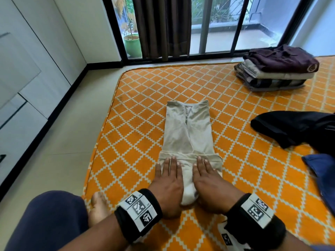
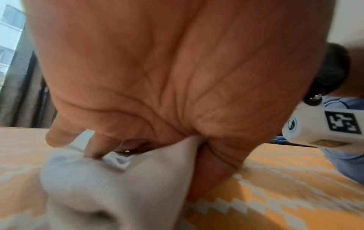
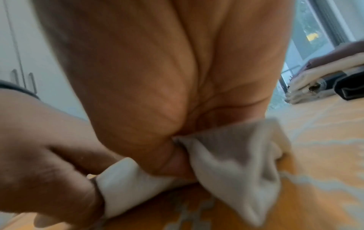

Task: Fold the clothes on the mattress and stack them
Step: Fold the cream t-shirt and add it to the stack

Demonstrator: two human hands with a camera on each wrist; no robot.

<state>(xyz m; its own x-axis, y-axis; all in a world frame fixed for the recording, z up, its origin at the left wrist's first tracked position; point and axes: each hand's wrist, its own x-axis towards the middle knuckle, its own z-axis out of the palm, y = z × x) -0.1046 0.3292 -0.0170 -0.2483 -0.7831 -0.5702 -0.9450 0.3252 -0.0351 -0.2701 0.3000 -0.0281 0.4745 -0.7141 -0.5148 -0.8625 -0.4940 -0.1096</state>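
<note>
Here the head view shows both hands, left (image 1: 167,180) and right (image 1: 208,180), pinching the shirt's (image 1: 188,131) near fold on the mattress (image 1: 145,98); the wrist views show thumbs tucked under. Beyond the shirt sits a stack (image 1: 275,69).

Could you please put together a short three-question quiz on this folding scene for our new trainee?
1. True or false: both hands lie on the near end of the beige garment.
2. Which item tops the folded stack? A) a dark maroon garment B) a white towel C) a yellow shirt
3. Fill in: the black garment lies to the person's ____ of the beige one.

Key:
1. True: the left hand and the right hand rest on it, thumbs gripping the fabric.
2. A
3. right
</note>
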